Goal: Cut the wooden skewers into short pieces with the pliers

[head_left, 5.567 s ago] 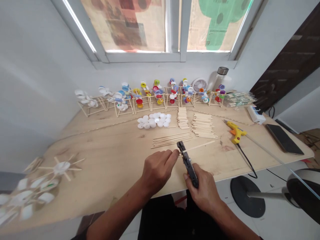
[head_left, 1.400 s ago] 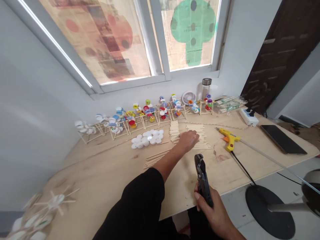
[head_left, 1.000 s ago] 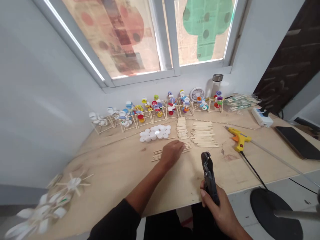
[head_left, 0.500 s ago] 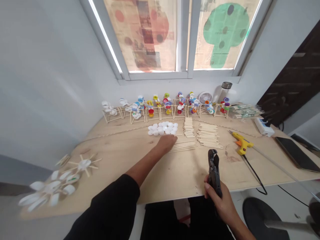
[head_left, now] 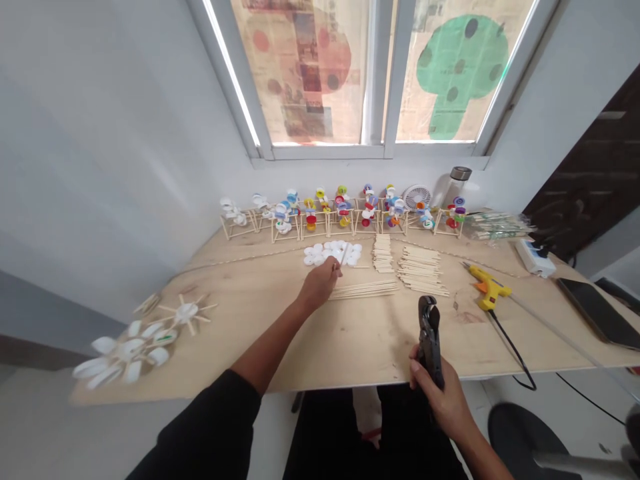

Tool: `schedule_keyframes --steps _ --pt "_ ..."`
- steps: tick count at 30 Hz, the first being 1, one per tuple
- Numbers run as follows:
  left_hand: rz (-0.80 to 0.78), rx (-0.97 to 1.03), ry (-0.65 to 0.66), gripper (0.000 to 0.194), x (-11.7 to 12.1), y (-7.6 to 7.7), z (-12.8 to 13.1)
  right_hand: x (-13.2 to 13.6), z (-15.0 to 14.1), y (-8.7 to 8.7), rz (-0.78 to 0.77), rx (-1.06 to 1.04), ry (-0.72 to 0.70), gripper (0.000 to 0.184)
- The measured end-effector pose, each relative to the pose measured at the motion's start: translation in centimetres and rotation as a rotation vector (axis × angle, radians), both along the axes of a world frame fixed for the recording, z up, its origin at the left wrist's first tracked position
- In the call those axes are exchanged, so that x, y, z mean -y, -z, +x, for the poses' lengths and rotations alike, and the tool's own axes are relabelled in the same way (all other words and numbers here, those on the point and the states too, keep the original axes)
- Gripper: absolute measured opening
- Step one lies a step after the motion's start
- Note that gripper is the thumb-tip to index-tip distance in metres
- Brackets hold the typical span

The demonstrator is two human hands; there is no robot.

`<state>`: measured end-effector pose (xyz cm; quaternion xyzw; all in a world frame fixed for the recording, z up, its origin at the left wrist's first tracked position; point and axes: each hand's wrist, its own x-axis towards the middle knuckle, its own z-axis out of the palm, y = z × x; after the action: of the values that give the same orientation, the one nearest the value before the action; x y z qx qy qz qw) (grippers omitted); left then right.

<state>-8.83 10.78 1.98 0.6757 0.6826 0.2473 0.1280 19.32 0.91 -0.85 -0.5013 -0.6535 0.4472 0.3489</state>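
White walls (head_left: 145,120), grey-white framed window (head_left: 393,80) above the back of a light wood table (head_left: 350,347); daylight glows through printed paper over both panes, reddish shape left, green tree-like one right. Dark brown panelling (head_left: 590,187) far right. Floor (head_left: 575,423) is pale, black round base (head_left: 515,430) standing on it.

Black is worn from sleeve to trousers here, and both hands are ungloved!
On the left arm, a loose black sleeve (head_left: 205,427) is seen, plain and matte, ended by a simple edge partway along; beyond it, the left hand (head_left: 317,285) is bared, wrist and all. Over on the right, bare forearm and right hand (head_left: 445,393) are shown, and both legs are covered by plain black trousers (head_left: 323,433), their folds swallowed by shadow.
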Motion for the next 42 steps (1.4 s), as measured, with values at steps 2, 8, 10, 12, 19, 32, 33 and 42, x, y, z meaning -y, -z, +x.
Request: schedule_keyframes --steps 2,8,10,12,19,32,33,42 --pt "0.054 0.091 -0.064 0.013 1.4 0.3 -0.4 -0.1 0.1 0.4 0.016 -0.004 -0.009 0.034" --pt "0.209 0.397 -0.185 0.01 5.9 1.8 1.1 -0.2 0.3 0.7 0.061 0.022 -0.024 0.029" --pt "0.22 0.477 -0.183 0.009 6.8 2.3 2.0 -0.2 0.4 0.8 0.069 0.032 -0.027 0.029" --pt "0.192 0.475 -0.181 0.008 7.4 2.7 2.9 -0.2 0.4 0.8 0.083 0.043 -0.03 0.028" --pt "0.176 0.504 -0.186 0.028 8.0 3.4 3.6 0.0 0.5 0.8 0.11 0.081 -0.038 0.026" --pt "0.154 1.125 -0.076 0.021 10.3 -0.2 6.8 -0.8 -2.8 -1.2 -0.086 -0.187 0.029 0.03" --pt "0.135 1.161 -0.068 0.022 10.5 -0.5 7.2 -0.8 -3.4 -1.5 -0.079 -0.176 0.014 0.029" --pt "-0.016 1.322 -0.076 0.024 11.0 -0.7 8.9 0.4 -6.0 -2.0 -0.143 -0.231 -0.072 0.021"
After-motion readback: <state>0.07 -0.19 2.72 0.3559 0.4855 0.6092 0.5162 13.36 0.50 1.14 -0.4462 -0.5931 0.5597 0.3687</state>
